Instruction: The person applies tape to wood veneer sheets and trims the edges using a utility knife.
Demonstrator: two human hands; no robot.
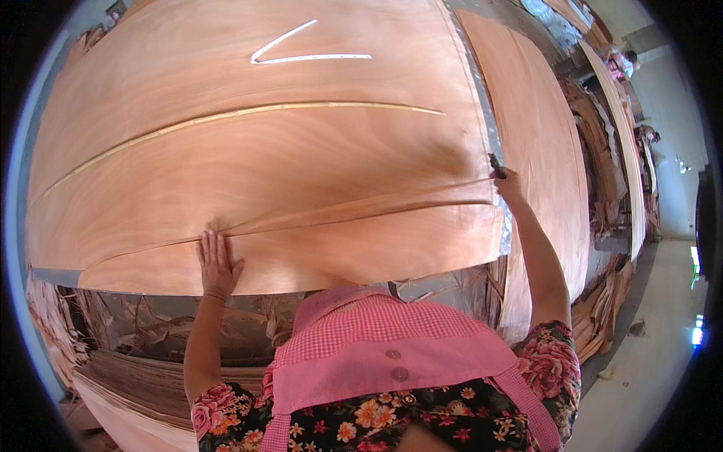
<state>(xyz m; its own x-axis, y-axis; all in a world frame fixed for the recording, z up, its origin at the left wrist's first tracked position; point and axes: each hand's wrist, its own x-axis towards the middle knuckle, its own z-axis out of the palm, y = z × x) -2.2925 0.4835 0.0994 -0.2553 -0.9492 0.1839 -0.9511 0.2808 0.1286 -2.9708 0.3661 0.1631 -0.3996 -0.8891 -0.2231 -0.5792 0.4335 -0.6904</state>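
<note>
A large sheet of reddish wood veneer (324,151) covers the work surface, with a long split and a raised, overlapping strip (376,228) along its near part. My left hand (218,262) lies open on the veneer at the split, fingers stretched forward. My right hand (507,183) is closed on a small dark tool (496,164) at the sheet's right edge, where the split meets it; the tool's exact kind is unclear. A thin bamboo stick (248,111) lies lengthwise across the sheet. A white folded strip, like a folding ruler (312,57), lies farther back.
Another veneer sheet (546,151) lies to the right, beside stacks of ragged veneer (591,143). More stacked sheets (135,373) and scraps are below the near edge. A person (619,64) is at the far right back, near a pale wall (670,128).
</note>
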